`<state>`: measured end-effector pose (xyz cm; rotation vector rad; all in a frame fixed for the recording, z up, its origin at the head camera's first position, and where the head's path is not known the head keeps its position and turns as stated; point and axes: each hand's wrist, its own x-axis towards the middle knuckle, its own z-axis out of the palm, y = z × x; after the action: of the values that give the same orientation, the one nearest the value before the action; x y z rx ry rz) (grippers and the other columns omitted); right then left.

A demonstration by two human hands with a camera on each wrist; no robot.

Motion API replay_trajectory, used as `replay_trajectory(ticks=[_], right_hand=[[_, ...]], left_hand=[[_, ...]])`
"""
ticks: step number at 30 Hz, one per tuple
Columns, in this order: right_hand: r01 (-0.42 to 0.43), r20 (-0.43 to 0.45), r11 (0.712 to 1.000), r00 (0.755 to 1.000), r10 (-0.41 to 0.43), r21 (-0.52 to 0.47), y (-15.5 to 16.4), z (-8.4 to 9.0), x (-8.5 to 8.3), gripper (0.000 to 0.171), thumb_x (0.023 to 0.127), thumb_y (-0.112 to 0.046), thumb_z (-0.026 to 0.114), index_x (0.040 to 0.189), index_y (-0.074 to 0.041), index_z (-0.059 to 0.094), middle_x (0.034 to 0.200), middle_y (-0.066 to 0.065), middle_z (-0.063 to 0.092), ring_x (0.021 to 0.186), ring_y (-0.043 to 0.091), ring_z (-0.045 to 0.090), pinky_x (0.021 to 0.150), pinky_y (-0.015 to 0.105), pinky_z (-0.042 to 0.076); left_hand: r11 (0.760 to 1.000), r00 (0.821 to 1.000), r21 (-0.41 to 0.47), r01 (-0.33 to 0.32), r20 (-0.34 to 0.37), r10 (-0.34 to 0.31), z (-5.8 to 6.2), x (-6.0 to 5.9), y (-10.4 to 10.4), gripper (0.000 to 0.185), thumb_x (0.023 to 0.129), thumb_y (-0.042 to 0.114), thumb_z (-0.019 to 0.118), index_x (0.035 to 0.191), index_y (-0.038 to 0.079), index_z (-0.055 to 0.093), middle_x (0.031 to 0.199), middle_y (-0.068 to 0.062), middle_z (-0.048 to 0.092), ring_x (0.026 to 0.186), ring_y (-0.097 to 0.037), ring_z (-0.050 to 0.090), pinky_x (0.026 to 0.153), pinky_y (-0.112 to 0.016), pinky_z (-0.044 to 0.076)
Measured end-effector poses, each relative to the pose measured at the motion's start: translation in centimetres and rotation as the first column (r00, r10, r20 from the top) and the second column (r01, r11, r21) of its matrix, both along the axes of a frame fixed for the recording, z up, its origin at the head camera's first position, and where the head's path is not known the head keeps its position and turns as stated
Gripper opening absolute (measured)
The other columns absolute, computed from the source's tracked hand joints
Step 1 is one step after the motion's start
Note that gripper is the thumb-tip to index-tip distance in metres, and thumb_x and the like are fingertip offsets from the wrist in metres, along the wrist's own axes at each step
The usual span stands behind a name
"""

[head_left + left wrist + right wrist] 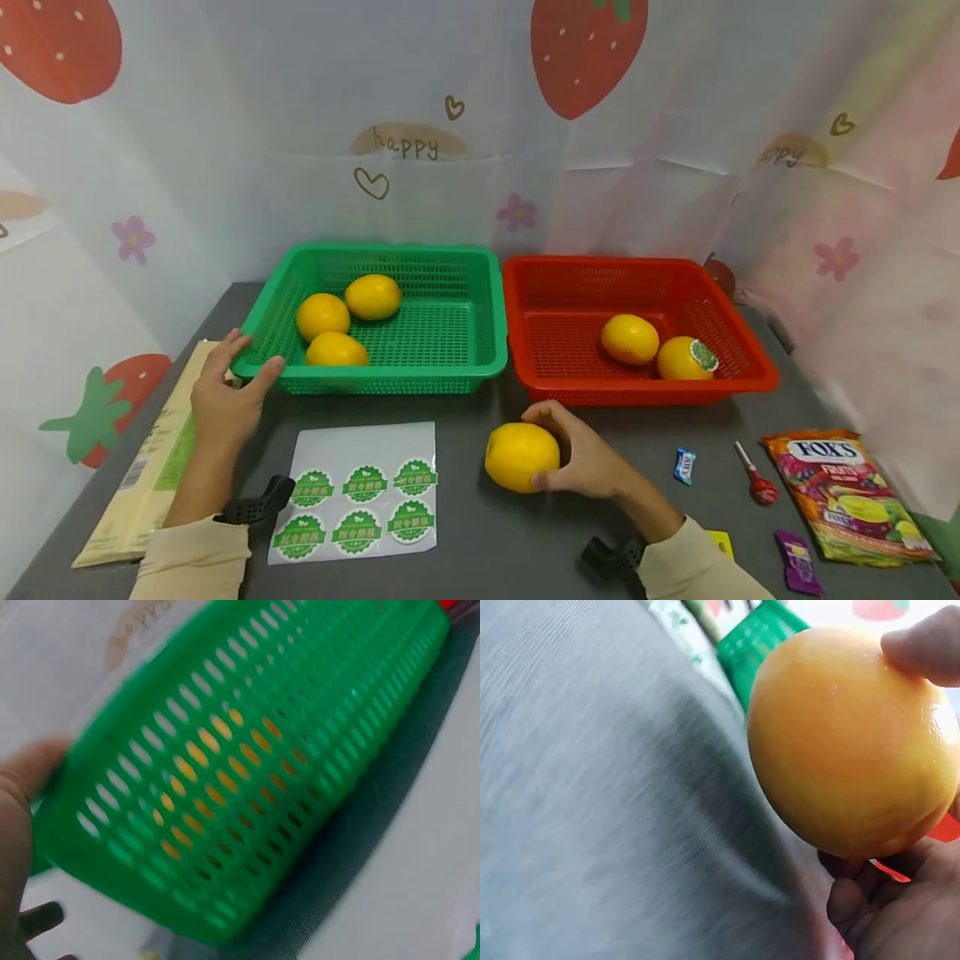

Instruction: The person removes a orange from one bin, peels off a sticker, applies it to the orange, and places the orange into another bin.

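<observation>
In the head view my right hand (581,458) grips an oval yellow-orange citrus fruit (520,457) over the grey table, in front of the gap between two baskets. Thumb and fingers wrap its right side; the right wrist view shows the smooth fruit (847,746) up close. My left hand (228,400) holds the left front corner of the green basket (397,381), thumb and fingers around the rim. In the left wrist view, part of this hand disappears behind the basket's rim. Three similar fruits (322,317) lie in that basket's left half.
The red basket (645,396) holds two fruits, one bearing a green sticker (703,356). A sticker sheet (367,442) lies between my arms. A flat package (142,492) is under my left forearm. At right are a lollipop (761,486), small wrapped sweets (684,467) and a candy bag (847,500).
</observation>
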<state>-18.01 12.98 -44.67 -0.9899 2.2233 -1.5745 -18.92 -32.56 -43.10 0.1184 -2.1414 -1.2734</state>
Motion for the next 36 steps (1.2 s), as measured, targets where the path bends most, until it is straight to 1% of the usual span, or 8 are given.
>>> replay_trajectory(ticks=[4, 7, 9, 11, 14, 18, 24, 36], right_hand=[[0.014, 0.013, 0.999, 1.0, -0.014, -0.032, 0.3, -1.1, 0.2, 0.058, 0.075, -0.011, 0.076, 0.126, -0.007, 0.048, 0.121, 0.009, 0.055, 0.103, 0.028, 0.055, 0.087, 0.039, 0.047], [0.016, 0.019, 0.998, 1.0, -0.015, -0.058, 0.4, -1.6, 0.5, 0.058, 0.077, -0.008, 0.075, 0.129, -0.005, 0.049, 0.123, 0.009, 0.055, 0.101, 0.029, 0.056, 0.085, 0.038, 0.048], [0.022, 0.009, 0.998, 1.0, -0.022, -0.058, 0.2, -1.7, 0.8, 0.058, 0.08, -0.008, 0.073, 0.133, -0.004, 0.049, 0.127, 0.008, 0.054, 0.102, 0.028, 0.056, 0.086, 0.038, 0.048], [0.03, -0.019, 0.998, 0.999, -0.031, -0.055, 0.0, -1.9, 1.0, 0.056, 0.082, -0.006, 0.072, 0.133, -0.004, 0.049, 0.129, 0.007, 0.054, 0.104, 0.028, 0.055, 0.088, 0.039, 0.047], [0.036, -0.059, 0.997, 0.997, -0.04, -0.067, -0.2, -2.0, 1.4, 0.052, 0.083, 0.002, 0.07, 0.13, -0.001, 0.051, 0.128, 0.011, 0.053, 0.107, 0.029, 0.054, 0.091, 0.04, 0.045], [0.027, -0.091, 0.996, 0.995, -0.035, -0.087, -0.3, -2.0, 1.5, 0.049, 0.082, 0.008, 0.068, 0.128, 0.001, 0.052, 0.126, 0.016, 0.054, 0.106, 0.03, 0.054, 0.09, 0.042, 0.045], [0.016, -0.085, 0.998, 0.996, -0.02, -0.053, -0.2, -2.8, 0.7, 0.056, 0.084, -0.005, 0.074, 0.134, -0.012, 0.05, 0.132, 0.006, 0.053, 0.109, 0.026, 0.054, 0.093, 0.042, 0.044], [-0.023, -0.156, 1.0, 0.987, 0.023, 0.004, 0.5, -2.7, -0.3, 0.069, 0.082, -0.014, 0.077, 0.142, -0.015, 0.044, 0.138, 0.004, 0.049, 0.113, 0.023, 0.052, 0.096, 0.042, 0.041]], left_hand=[[0.996, 0.969, -0.081, -0.029, -0.248, 0.008, 1.9, 1.0, 1.6, 0.047, 0.08, 0.004, 0.075, 0.124, -0.004, 0.062, 0.132, -0.02, 0.051, 0.125, -0.029, 0.042, 0.1, -0.044, 0.034], [0.988, 0.901, -0.132, 0.079, -0.416, -0.127, 4.1, 2.3, 4.2, 0.038, 0.077, -0.002, 0.072, 0.114, -0.008, 0.065, 0.115, -0.024, 0.059, 0.11, -0.02, 0.052, 0.089, -0.032, 0.039], [0.963, 0.863, -0.19, 0.189, -0.436, -0.255, 4.8, 3.3, 6.0, 0.033, 0.077, -0.005, 0.07, 0.109, -0.01, 0.066, 0.106, -0.023, 0.062, 0.102, -0.015, 0.055, 0.082, -0.026, 0.039], [0.922, 0.841, -0.235, 0.309, -0.385, -0.38, 4.3, 4.1, 7.5, 0.03, 0.075, -0.01, 0.07, 0.105, -0.01, 0.067, 0.1, -0.021, 0.065, 0.097, -0.015, 0.057, 0.081, -0.025, 0.041], [0.876, 0.85, -0.254, 0.41, -0.241, -0.468, 2.0, 5.0, 9.1, 0.031, 0.074, -0.013, 0.072, 0.103, -0.003, 0.07, 0.098, -0.013, 0.067, 0.092, -0.018, 0.059, 0.079, -0.023, 0.043], [0.866, 0.876, -0.205, 0.457, -0.064, -0.477, -1.6, 5.6, 10.1, 0.026, 0.08, -0.006, 0.073, 0.104, 0.006, 0.072, 0.1, -0.001, 0.067, 0.093, -0.017, 0.059, 0.076, -0.029, 0.046], [0.843, 0.859, -0.18, 0.506, 0.025, -0.511, -4.8, 5.4, 10.2, 0.018, 0.084, 0.001, 0.072, 0.101, 0.003, 0.072, 0.104, 0.002, 0.064, 0.099, -0.017, 0.056, 0.083, -0.028, 0.044], [0.738, 0.839, -0.402, 0.542, 0.211, -0.502, -5.9, 4.5, 11.2, 0.014, 0.081, 0.01, 0.076, 0.093, 0.015, 0.073, 0.11, -0.003, 0.057, 0.103, -0.024, 0.048, 0.087, -0.052, 0.037]])
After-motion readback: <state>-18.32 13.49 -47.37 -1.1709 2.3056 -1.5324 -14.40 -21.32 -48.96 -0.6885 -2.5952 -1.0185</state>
